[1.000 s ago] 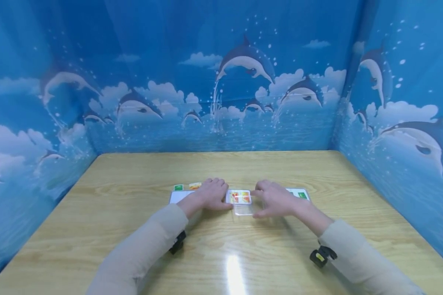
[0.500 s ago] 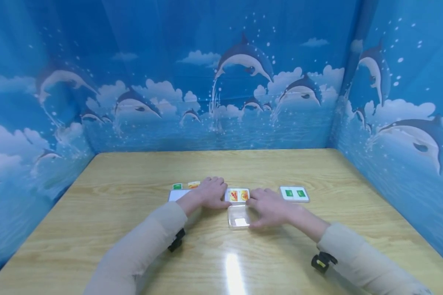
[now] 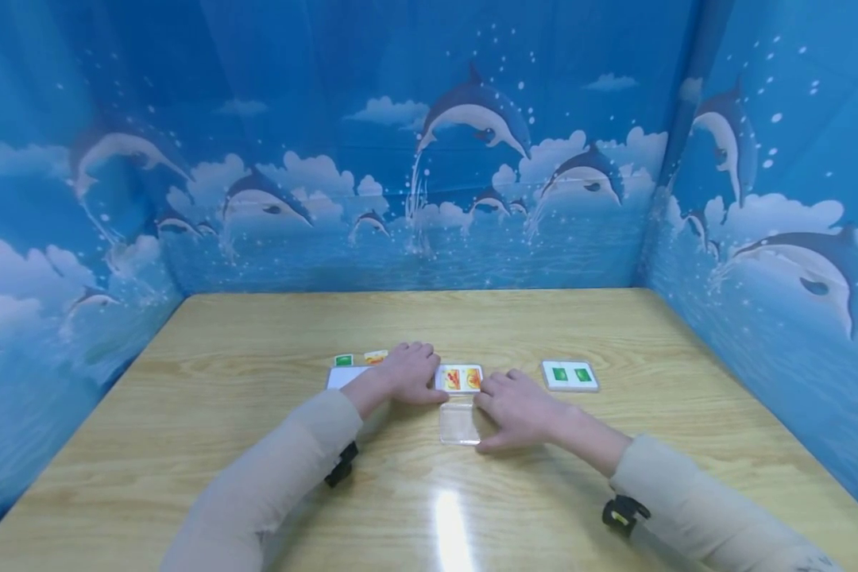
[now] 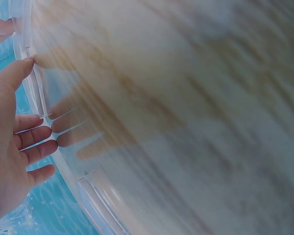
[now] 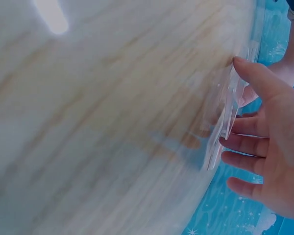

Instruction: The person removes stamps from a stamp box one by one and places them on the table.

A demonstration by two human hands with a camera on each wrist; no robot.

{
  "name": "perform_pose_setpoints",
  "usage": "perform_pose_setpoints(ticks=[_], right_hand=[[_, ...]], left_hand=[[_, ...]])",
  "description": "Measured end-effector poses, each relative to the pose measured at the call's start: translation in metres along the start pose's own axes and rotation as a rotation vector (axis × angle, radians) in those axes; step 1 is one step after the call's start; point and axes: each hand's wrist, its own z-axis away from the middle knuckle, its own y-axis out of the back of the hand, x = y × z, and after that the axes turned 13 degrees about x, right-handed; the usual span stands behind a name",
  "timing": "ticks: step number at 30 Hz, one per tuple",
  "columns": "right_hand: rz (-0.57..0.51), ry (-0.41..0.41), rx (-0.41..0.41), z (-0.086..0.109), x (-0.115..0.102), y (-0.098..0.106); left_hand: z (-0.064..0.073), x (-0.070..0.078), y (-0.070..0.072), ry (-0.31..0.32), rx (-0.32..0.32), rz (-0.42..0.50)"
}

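In the middle of the table lies a small flat box (image 3: 461, 379) with two orange-red pictures on it. My left hand (image 3: 409, 373) holds it at its left side, thumb near the front corner and fingers toward the back. In front of this box is a clear square plastic cover (image 3: 457, 425). My right hand (image 3: 522, 409) grips the cover's right side between thumb and fingers. In the right wrist view the thumb and fingertips of my right hand (image 5: 279, 132) meet the clear plastic edges. The left wrist view shows the fingers of my left hand (image 4: 19, 127) loosely bent.
A white flat box with two green pictures (image 3: 570, 376) lies to the right. Another whitish flat box (image 3: 343, 376) sits left, partly behind the left hand. Beyond it are a small green card (image 3: 344, 361) and an orange card (image 3: 375, 357). Dolphin-print curtains (image 3: 429, 159) surround the wooden table (image 3: 257, 334).
My right hand has drawn the clear cover toward me and slightly left, away from the middle box. The box with green pictures has come into full view. My left hand has stayed nearly still.
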Motion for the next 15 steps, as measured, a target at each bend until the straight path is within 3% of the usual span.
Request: perform_pose_setpoints(ticks=[8, 15], right_hand=[[-0.019, 0.024, -0.017, -0.0006, -0.0040, -0.0011], [-0.040, -0.003, -0.039, -0.0014, -0.0044, -0.0002]], left_hand=[[-0.0001, -0.0011, -0.0006, -0.005, -0.001, 0.003], [0.0012, 0.0006, 0.0010, 0.000, -0.009, 0.000]])
